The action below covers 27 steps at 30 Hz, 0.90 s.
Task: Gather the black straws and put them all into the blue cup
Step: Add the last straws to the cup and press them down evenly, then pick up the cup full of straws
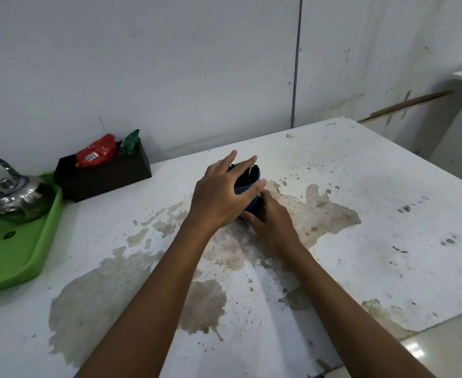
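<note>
The blue cup (247, 190) stands on the stained white table (360, 186), mostly covered by both hands. A bunch of black straws (247, 177) fills its mouth, their ends showing between my fingers. My left hand (219, 196) lies over the top of the cup, fingers spread across the straw ends and thumb against the rim. My right hand (272, 222) wraps around the lower side of the cup from the near right. No loose straws show on the table.
A dark box (101, 177) with red and green packets stands at the back left by the wall. A green tray (14, 249) at the left edge carries a metal kettle (11, 195). The table's right edge drops off near the lower right.
</note>
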Tool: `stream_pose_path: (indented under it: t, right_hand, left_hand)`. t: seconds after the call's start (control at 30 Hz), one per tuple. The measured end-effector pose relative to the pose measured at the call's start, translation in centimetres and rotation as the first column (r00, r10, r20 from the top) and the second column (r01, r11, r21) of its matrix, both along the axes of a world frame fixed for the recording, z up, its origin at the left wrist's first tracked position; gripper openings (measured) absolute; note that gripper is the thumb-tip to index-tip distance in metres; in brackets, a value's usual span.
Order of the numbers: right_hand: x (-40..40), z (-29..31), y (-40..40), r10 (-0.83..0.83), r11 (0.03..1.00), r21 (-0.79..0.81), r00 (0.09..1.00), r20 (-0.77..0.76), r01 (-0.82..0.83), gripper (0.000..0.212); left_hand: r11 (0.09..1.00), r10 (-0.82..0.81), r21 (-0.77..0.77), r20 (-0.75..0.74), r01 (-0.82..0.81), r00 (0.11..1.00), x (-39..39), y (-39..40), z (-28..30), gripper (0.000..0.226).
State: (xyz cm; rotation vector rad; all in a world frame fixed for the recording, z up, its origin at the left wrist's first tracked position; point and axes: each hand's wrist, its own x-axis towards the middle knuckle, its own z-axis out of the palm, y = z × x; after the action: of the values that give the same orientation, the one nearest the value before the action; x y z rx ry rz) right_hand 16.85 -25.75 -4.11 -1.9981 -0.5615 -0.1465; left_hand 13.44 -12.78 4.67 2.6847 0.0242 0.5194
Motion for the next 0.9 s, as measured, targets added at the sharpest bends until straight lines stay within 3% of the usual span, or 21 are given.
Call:
stream_pose_path:
  t: [0.23, 0.47, 0.77, 0.9]
  right_hand:
    - [-0.1, -0.1, -0.1, -0.01, 1.0, -0.009, 1.0, 0.026, 0.01, 0.041]
    - [-0.2, -0.1, -0.1, -0.01, 1.0, -0.01, 0.999, 0.038, 0.01, 0.048]
    - [-0.1, -0.1, -0.1, -0.028, 0.998, -0.051, 0.999, 0.034, 0.03, 0.049]
    - [-0.3, 0.1, -0.1, -0.037, 0.998, -0.053, 0.999, 0.016, 0.037, 0.05]
  left_hand:
    - [0.969, -0.035, 0.247, 0.054, 0.02, 0.998, -0.8, 0.1, -0.2, 0.062]
    - [0.927, -0.081, 0.374, 0.152, 0.019, 0.985, -1.1, 0.5, -0.6, 0.06]
    - [0.955, 0.1, 0.28, -0.008, -0.093, 0.995, -0.4, 0.0, -0.5, 0.072]
    - [0.99, 0.094, 0.109, -0.001, -0.093, 0.996, -0.6, 0.2, 0.0, 0.087]
